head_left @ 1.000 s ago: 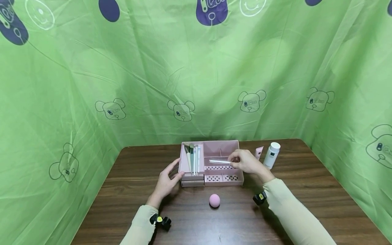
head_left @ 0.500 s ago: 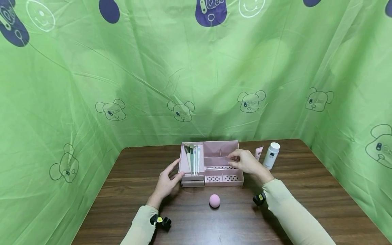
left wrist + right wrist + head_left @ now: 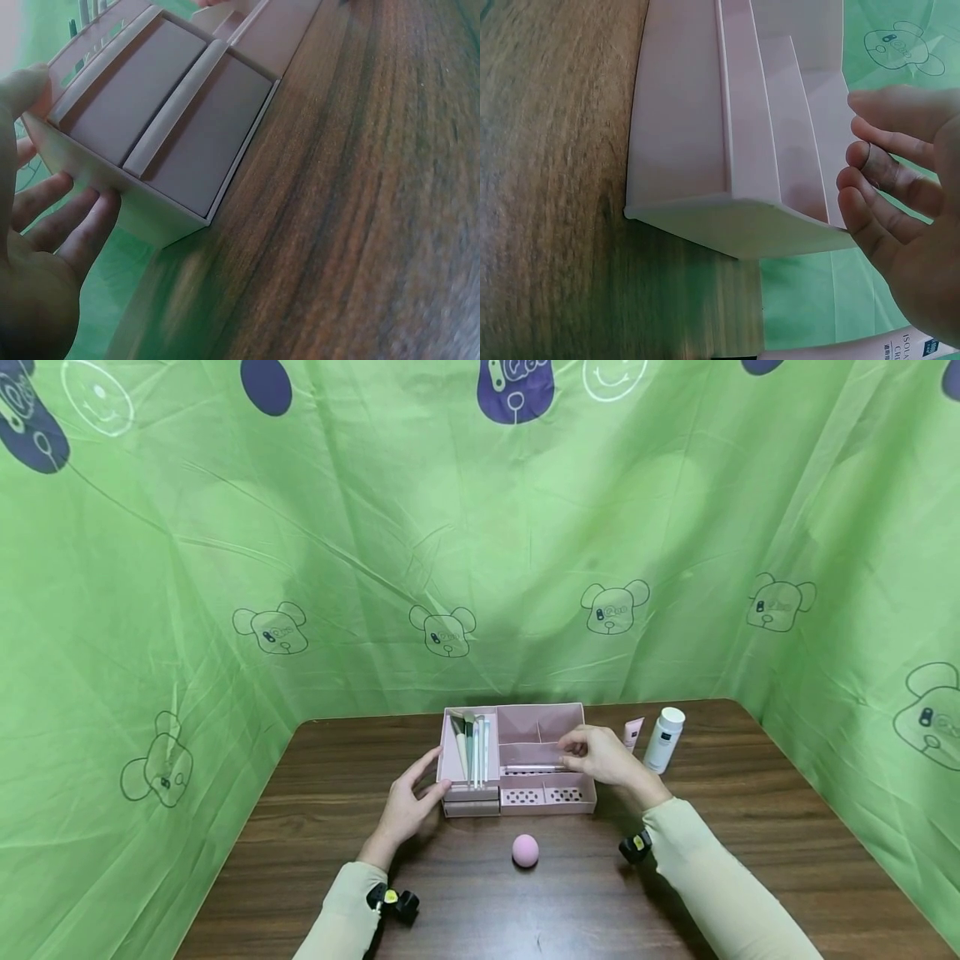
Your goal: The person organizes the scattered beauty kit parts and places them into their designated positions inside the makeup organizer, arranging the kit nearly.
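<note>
A pink makeup organizer (image 3: 583, 808) stands at the back of the table. My left hand (image 3: 405, 810) rests against its left side, the thumb at the upper front corner; in the left wrist view the fingertips of the left hand (image 3: 52, 247) touch the side wall below two drawers (image 3: 135, 86). Several makeup brushes (image 3: 477, 756) lie in the left top tray. A slim pale stick (image 3: 532, 768) lies across the middle right compartment. Over its right end hovers my right hand (image 3: 603, 758), loosely bent, with nothing showing between the fingers in the right wrist view.
Right of the organizer stand a pink tube (image 3: 633, 733) and a white bottle (image 3: 663, 743). A pink ball (image 3: 525, 850) sits on the wooden table (image 3: 465, 902) in front. A green patterned curtain (image 3: 525, 668) closes off the back and both sides.
One second ago my right hand pinched the pale stick above the organizer. The stick has dropped into the middle compartment and straightened there. The left hand has stayed in place.
</note>
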{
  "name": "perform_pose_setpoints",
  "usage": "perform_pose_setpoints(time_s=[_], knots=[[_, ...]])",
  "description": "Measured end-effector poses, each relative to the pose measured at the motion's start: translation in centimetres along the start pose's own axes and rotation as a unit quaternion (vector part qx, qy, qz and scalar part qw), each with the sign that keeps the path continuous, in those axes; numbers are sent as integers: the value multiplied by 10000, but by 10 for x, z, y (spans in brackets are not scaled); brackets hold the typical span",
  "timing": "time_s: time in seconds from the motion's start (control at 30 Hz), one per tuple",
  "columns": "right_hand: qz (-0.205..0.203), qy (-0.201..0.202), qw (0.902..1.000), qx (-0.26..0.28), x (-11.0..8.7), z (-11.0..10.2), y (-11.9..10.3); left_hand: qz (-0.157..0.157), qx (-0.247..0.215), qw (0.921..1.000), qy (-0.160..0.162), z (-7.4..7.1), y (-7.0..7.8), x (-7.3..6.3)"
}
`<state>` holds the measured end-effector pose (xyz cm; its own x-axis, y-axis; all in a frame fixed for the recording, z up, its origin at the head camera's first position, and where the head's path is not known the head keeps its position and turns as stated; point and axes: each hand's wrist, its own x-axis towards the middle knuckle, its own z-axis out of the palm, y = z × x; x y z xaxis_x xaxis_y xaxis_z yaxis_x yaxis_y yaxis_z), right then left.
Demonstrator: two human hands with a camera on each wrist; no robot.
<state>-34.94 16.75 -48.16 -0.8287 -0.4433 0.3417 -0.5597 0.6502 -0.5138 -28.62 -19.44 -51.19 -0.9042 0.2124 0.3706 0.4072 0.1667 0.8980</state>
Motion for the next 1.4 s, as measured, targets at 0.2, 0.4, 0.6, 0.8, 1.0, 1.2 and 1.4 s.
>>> perform_pose_setpoints(time_s=[0.2, 0.4, 0.6, 0.8, 1.0, 1.2, 1.4], knots=[[129, -83, 9997, 213, -4, 1, -5, -14, -45, 10000, 3, 0, 0, 1], [68, -40, 9996, 257, -10, 5, -13, -12, -52, 10000, -1, 0, -1, 0], [-65, -56, 9989, 457, -16, 9, -20, 32, -30, 10000, 1, 0, -3, 0], [-205, -170, 9981, 549, -21, 12, -22, 49, 3, 10000, 10, 0, -8, -1], [-205, -283, 9968, 713, -23, 14, -23, 71, 15, 10000, 19, 0, -8, 0], [-299, -413, 9948, 876, -28, 15, -29, 68, -16, 10000, 1, 0, -8, -1], [-443, -528, 9935, 906, -30, 18, -34, 74, -28, 10000, 0, 0, -6, 0]])
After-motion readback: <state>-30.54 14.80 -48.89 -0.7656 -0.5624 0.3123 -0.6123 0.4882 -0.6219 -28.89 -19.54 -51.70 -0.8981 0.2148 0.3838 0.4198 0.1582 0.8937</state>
